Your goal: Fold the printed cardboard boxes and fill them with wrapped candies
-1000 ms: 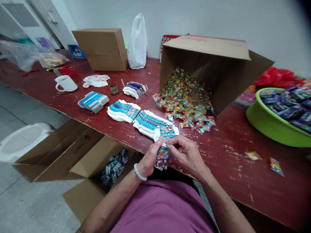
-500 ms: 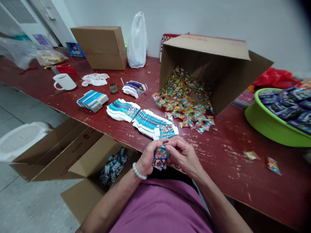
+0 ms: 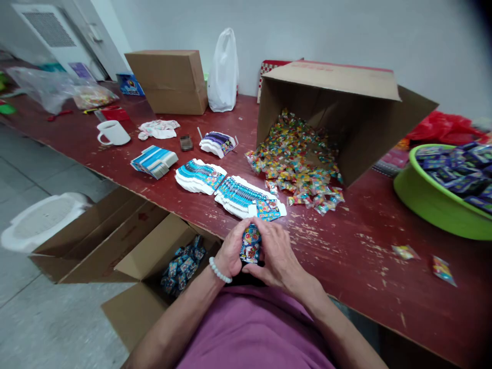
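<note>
Between my two hands, at the table's front edge, is a small blue printed candy box (image 3: 250, 244). My left hand (image 3: 231, 250) wraps its left side, and my right hand (image 3: 277, 252) closes on it from the right with the thumb below. The fingers hide parts of the box's sides. Just beyond my hands lie fanned stacks of flat blue cartons (image 3: 240, 197), with one carton (image 3: 269, 208) on top at the right end. Small wrapped candies (image 3: 300, 169) spill from a tipped cardboard box (image 3: 361, 128) behind them.
An open carton (image 3: 140, 307) below the table edge holds several blue filled boxes (image 3: 182, 266). A green basin (image 3: 430, 205) of dark purple packs stands right. Two loose candy packets (image 3: 443, 270) lie near it. A white mug (image 3: 114, 133) and a closed cardboard box (image 3: 169, 84) are at left.
My right hand has shifted from fingering the box's top to cupping its right side. The box is now more upright and squeezed between both palms. The view has moved slightly.
</note>
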A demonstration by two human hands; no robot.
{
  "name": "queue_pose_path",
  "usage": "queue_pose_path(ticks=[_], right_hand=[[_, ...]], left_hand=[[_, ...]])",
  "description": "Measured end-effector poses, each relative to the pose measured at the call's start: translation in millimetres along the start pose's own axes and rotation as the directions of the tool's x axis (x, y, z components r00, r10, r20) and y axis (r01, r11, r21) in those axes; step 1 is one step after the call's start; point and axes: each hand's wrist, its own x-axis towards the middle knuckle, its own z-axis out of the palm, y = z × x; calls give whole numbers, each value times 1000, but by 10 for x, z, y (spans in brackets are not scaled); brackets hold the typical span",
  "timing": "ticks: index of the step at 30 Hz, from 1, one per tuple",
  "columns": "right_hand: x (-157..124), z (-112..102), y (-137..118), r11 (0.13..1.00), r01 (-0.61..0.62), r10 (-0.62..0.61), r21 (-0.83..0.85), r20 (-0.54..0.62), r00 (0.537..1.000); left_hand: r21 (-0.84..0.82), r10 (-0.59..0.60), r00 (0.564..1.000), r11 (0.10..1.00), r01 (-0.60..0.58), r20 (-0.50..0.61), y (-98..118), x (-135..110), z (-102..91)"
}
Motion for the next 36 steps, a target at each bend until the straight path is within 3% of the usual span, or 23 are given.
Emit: queue_pose_path(ticks=[5,8,11,13,15,17,19,21,23,25,29,31,34,35,36], right_hand=[[69,100,-49,999,39,-39,-33,1,999],[130,186,-67,993,92,-93,71,15,996],[237,174,84,977,109,-119,184,43,992],[324,110,329,992,47,-47,118,-1,999],[398,33,652,998,-43,40,-36,-77,996],[446,-20,977,979,-90,84,-181,-40,996],[467,-33,1230,952,-118,130,-281,24,991],[474,-16,1377,939,-116,146,-323,69,987],[478,-2,1420,937,-99,129,-336,69,989],[474,-20,1381,938,-97,114,-334,34,993],[401,-209,1116,974,-171,170,-152,-15,985],[341,-368,891,977,-210,210,20,22,978],[269,-601,473,973,-141,109,182,179,978],[254,-655,332,978,-75,26,197,239,971],[244,-692,201,985,-29,-20,172,272,962]], left_hand=[[47,36,999,998,-37,30,-9,-19,-120],[122,27,999,992,-31,30,46,-86,-263],[294,96,995,952,-91,-2,188,-200,-523],[426,215,974,889,-166,-69,329,-274,-781],[556,361,915,805,-207,-183,489,-333,-1093],[704,519,801,686,-183,-297,645,-387,-1405],[811,635,702,569,-141,-324,779,-446,-1641],[840,670,668,528,-124,-323,882,-494,-1745],[845,683,665,514,-146,-300,947,-500,-1703],[845,714,657,488,-219,-242,967,-452,-1542],[816,745,667,395,-422,-16,883,-312,-999],[794,689,715,366,-486,120,810,-286,-688],[801,422,842,343,-491,336,692,-307,-282],[799,272,869,348,-490,414,648,-317,-183],[792,104,868,369,-487,485,598,-321,-108]])
